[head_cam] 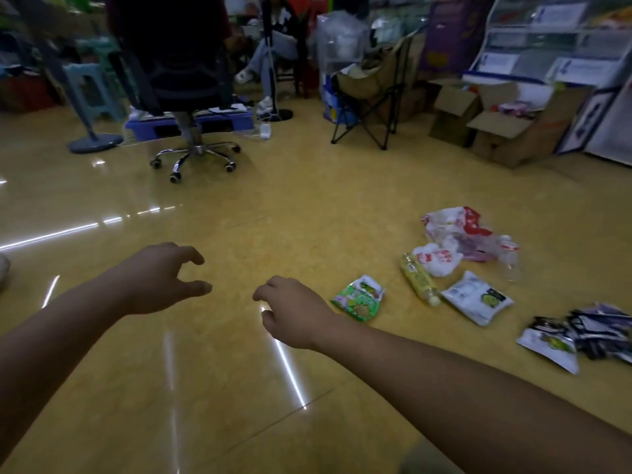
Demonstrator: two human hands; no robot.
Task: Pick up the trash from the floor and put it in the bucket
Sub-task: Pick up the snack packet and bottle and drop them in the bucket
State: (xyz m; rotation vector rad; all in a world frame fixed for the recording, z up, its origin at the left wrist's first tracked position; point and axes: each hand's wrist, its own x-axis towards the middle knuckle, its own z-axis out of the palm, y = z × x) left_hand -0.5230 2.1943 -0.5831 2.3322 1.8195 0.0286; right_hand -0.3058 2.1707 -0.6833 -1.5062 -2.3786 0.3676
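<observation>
Trash lies scattered on the yellow floor at the right: a green snack packet (359, 298), a yellow bottle (418, 278), a white pouch (476, 302), a crumpled white-and-red bag (437, 258), a larger red-and-white plastic bag (455, 227), a clear bottle (509, 256) and dark wrappers (595, 331) at the far right. My left hand (164, 278) hovers over bare floor, fingers loosely curled and holding nothing. My right hand (294, 311) hangs just left of the green packet, fingers relaxed and empty. No bucket is in view.
An office chair on castors (191, 97) stands at the back left beside a fan base (95, 142). A folding chair (372, 94) and open cardboard boxes (502, 128) line the back right. A seated person's legs (263, 66) show behind.
</observation>
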